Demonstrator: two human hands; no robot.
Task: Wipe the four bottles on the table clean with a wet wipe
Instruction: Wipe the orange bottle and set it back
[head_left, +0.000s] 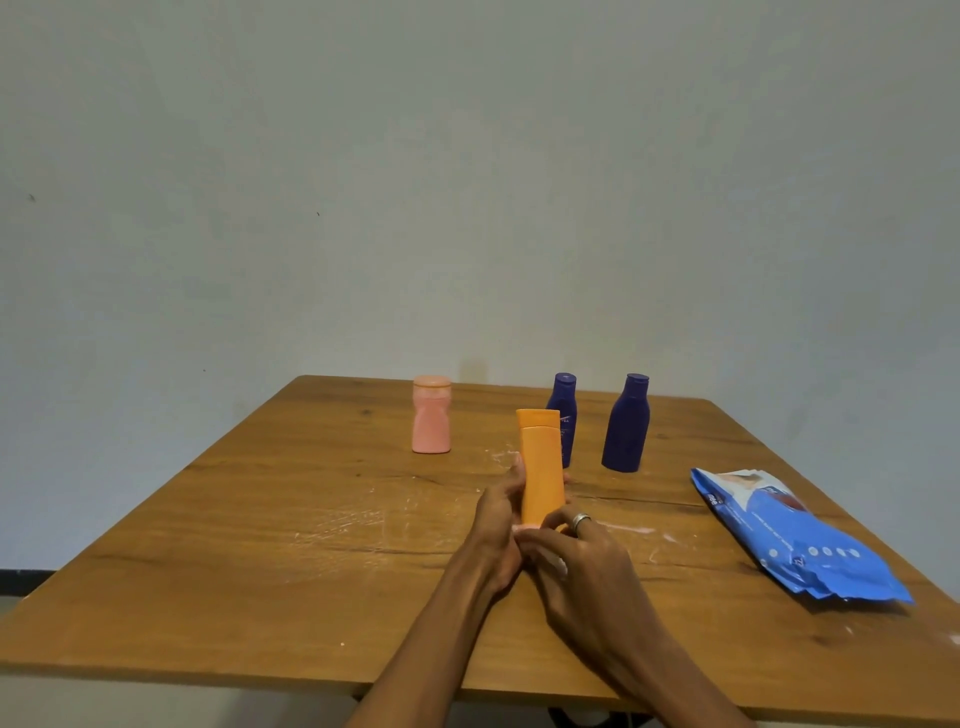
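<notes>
An orange bottle (542, 465) stands upright above the middle of the table, held between both hands. My left hand (496, 525) grips its lower left side with the thumb up along the bottle. My right hand (576, 558), with a ring on one finger, curls round the bottle's base, and a bit of white wet wipe (560, 565) shows under its fingers. A pink bottle (431, 414) stands at the back left. Two dark blue bottles (563, 410) (626, 423) stand at the back right, the nearer-left one partly hidden behind the orange bottle.
A blue wet-wipe pack (800, 540) lies flat near the right edge of the wooden table (260, 545). White smears mark the tabletop around the hands. A plain wall rises behind the table's far edge.
</notes>
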